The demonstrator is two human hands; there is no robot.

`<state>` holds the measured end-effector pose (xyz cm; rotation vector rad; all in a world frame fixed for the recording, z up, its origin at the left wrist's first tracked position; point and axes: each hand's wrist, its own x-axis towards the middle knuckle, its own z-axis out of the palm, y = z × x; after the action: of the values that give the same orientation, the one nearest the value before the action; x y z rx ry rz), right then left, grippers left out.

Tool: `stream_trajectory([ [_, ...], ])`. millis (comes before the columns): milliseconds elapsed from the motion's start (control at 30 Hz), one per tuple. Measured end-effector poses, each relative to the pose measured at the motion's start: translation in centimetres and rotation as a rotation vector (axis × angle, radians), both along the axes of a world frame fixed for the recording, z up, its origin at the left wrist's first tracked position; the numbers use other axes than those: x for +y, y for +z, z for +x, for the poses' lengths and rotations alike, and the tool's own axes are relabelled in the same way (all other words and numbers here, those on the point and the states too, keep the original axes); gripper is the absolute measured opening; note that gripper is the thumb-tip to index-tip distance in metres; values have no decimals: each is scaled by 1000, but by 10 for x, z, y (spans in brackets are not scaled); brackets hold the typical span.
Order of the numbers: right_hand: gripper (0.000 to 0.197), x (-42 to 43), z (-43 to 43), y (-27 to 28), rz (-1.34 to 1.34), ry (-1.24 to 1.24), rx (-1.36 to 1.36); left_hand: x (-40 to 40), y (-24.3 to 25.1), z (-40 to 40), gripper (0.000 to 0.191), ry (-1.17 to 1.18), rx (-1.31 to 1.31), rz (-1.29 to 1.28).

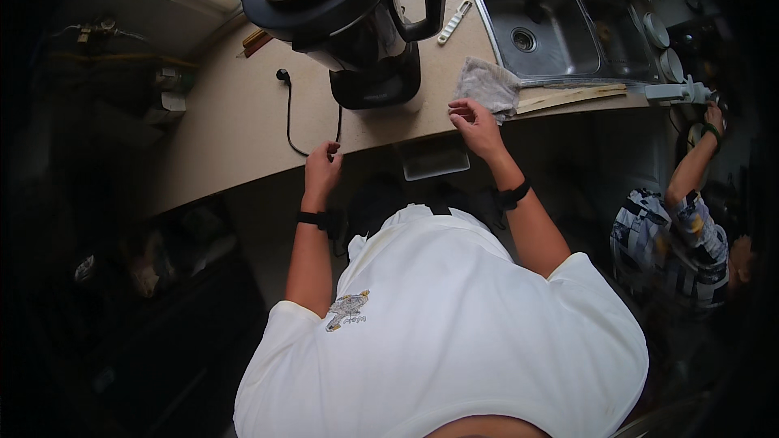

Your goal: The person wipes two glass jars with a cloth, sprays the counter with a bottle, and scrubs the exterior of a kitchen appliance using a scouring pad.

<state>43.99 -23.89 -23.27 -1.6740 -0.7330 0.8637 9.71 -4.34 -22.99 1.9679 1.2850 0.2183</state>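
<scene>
A black countertop blender point(374, 76) with a lidded jug and a large handle stands on the beige counter in front of me. Its black power cord point(288, 115) loops to the left and ends in a loose plug point(282, 75). My left hand point(322, 169) is at the counter's front edge beside the cord loop, fingers loosely curled; whether it touches the cord is unclear. My right hand point(478, 128) is at the edge by a crumpled grey cloth point(485, 86). Its fingers are bent and apart, overlapping the cloth's near corner in view, with nothing seen in them.
A white-handled peeler point(454, 23) lies between blender and steel sink point(535, 24). Pale wooden strips point(572, 98) run along the sink's front edge. At right, another person's hand point(714, 118) is by a white plastic device point(678, 93). Below the counter is an open drawer or tray point(436, 164).
</scene>
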Motion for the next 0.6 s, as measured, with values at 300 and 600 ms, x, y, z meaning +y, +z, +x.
stream_trajectory([
  [300,34,-19,-69,0,-58,-110,65,58,-7,-4,55,-21,-506,-315],
  [600,106,74,-137,38,-7,-213,-408,60,22,19,111,-147,-553,-70],
])
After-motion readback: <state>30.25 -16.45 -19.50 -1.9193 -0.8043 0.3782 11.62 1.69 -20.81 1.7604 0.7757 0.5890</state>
